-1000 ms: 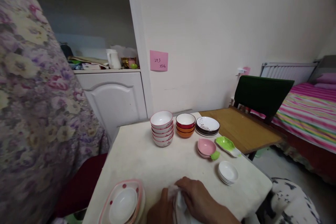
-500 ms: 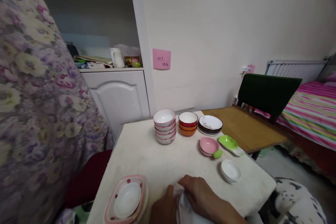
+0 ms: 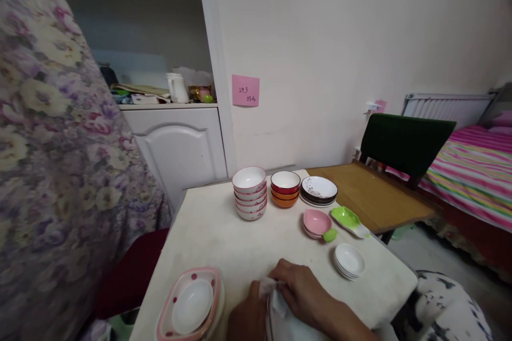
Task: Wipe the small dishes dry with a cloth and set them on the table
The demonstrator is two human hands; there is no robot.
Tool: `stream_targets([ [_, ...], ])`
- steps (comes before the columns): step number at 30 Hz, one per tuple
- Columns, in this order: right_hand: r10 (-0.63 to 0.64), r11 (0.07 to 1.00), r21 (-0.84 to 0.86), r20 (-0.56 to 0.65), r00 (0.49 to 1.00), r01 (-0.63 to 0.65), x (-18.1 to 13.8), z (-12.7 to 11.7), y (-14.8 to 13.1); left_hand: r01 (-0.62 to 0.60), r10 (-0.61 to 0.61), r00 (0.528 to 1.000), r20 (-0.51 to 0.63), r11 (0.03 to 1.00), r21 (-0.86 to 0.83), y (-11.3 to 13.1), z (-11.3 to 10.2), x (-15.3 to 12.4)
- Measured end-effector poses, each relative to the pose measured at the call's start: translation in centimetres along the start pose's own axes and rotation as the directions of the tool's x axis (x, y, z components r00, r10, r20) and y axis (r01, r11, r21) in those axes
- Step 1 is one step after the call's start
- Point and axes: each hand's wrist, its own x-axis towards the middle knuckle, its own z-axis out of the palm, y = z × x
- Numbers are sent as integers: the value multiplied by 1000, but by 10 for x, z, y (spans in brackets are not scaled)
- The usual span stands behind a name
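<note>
At the near edge of the desk (image 3: 240, 245), both hands are gathered on a white cloth (image 3: 280, 311) that bunches between them: the right hand (image 3: 304, 290) lies over its top with fingers curled down into the folds, and the left hand (image 3: 248, 317) presses against its left side, thumb raised, so each is grasping the fabric rather than lying slack. The cloth looks thin, light and limp; it should crumple wherever it is pinched, so a gathered fistful of the bunched part would likely hold better than a single edge, and it seems unlikely to slip or break. Just left of the left hand sits a pink-rimmed dotted dish (image 3: 192, 303) with a white bowl nested inside. Right of the right hand, a little beyond it, lies a small stack of white saucers (image 3: 349, 261). Farther from the hands come a pink dish (image 3: 317, 222) with a green tab and a green leaf-shaped dish (image 3: 347, 219), just beside each other. At the far edge stand a stack of pink-rimmed bowls (image 3: 250, 192), a red-and-orange bowl stack (image 3: 285, 188) and patterned plates (image 3: 319, 190); all this glazed ware is probably hard, smooth and breakable.
</note>
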Motion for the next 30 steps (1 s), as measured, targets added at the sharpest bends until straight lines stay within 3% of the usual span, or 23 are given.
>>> stream_targets([
  [3,196,968,191,-187,963,-160,-4,24,7,83,-104,985,-136,985,-151,2,-1,1],
  [5,268,937,285,-222,937,-201,-10,39,11,132,-175,971,-163,960,-248,2,1,0],
  [8,191,960,237,-180,965,-146,-13,34,10,110,-136,984,-112,971,-213,2,3,-1],
  [13,4,1000,-13,51,999,-4,-2,-4,2,37,-42,997,59,995,90,2,0,1],
  [15,26,999,24,-16,1000,-26,-2,1,3,59,-58,998,-7,996,68,1,0,2],
  [18,197,962,228,-196,961,-151,-10,27,7,102,-114,982,-150,991,-84,-1,3,3],
  [21,214,945,287,-185,959,-155,-16,35,9,137,-156,979,-131,980,-141,-3,6,2],
  [24,56,994,103,-85,995,-47,-11,11,3,79,-80,996,-31,996,-42,-3,4,-1],
  [27,-23,1000,-18,51,998,24,-5,-8,0,10,-13,999,52,999,42,0,1,-2],
  [30,60,994,99,-95,994,-50,-6,8,5,64,-67,997,-41,995,-75,3,1,-1],
])
